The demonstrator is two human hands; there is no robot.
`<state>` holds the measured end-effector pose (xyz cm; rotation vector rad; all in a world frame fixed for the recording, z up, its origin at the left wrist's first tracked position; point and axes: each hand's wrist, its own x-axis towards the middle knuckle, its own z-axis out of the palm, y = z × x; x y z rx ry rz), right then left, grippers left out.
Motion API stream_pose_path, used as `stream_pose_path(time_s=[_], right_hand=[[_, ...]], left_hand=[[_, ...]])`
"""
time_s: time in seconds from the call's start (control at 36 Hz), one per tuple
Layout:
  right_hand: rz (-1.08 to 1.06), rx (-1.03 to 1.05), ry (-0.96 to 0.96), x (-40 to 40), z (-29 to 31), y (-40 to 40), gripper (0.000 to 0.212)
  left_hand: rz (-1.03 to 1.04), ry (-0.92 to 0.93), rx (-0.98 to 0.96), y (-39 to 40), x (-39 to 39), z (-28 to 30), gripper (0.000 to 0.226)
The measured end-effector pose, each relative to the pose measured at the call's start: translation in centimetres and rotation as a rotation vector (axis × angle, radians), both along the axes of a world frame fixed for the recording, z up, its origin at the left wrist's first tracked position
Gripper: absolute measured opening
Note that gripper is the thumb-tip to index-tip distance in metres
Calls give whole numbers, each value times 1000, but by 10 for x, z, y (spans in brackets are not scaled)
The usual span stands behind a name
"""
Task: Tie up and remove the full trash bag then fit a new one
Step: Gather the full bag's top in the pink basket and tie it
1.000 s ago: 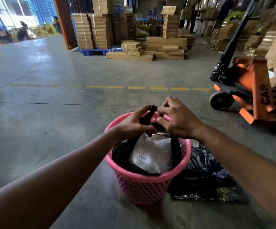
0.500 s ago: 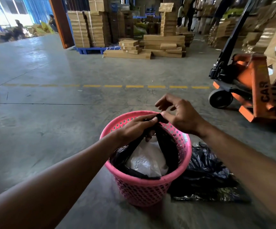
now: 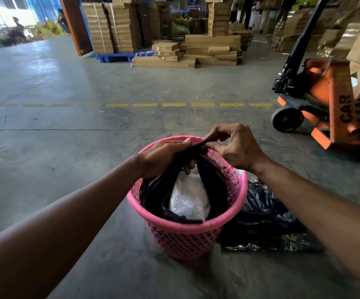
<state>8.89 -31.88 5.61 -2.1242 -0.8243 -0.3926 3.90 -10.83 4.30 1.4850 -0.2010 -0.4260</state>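
A pink perforated plastic basket (image 3: 187,238) stands on the concrete floor in front of me. A black trash bag (image 3: 215,186) lines it, with white crumpled waste (image 3: 187,199) showing inside. Two strips of the bag's top are drawn up and meet above the far rim. My left hand (image 3: 164,158) grips the gathered black plastic there. My right hand (image 3: 237,147) pinches the end of the same gathered plastic with thumb and forefinger, the other fingers spread. A second black bag (image 3: 263,225) lies flat on the floor to the right of the basket.
An orange pallet jack (image 3: 325,104) is parked at the right, close to the basket. Stacks of cardboard boxes (image 3: 211,48) and a blue pallet (image 3: 114,57) stand further back. A dashed yellow line (image 3: 174,104) crosses the floor. People stand far off at the upper left.
Both hands have lowered from a raised knotting grip to just above the far rim. My right hand's fingers have spread, now only pinching the plastic end.
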Motion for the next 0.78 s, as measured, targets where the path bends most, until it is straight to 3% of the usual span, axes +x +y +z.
stream_pose_path(time_s=[0.19, 0.39, 0.47, 0.58, 0.67, 0.78], right_hand=[[99, -49, 156, -23, -7, -8, 7], [-12, -121, 78, -47, -50, 12, 3], [-45, -180, 138, -42, -47, 12, 11], [-79, -100, 109, -34, -28, 11, 13], [-62, -29, 138, -26, -15, 12, 22], [102, -88, 93, -21, 3, 21, 62]], left_hand=[[25, 161, -101, 11, 3, -6, 48], [183, 124, -34, -7, 6, -5, 47], [215, -192, 307, -11, 0, 2, 41], [113, -899, 1037, -5, -7, 0, 31], [69, -1206, 1186, -4, -16, -6, 25], [47, -1301, 1140, -6, -17, -12, 19]])
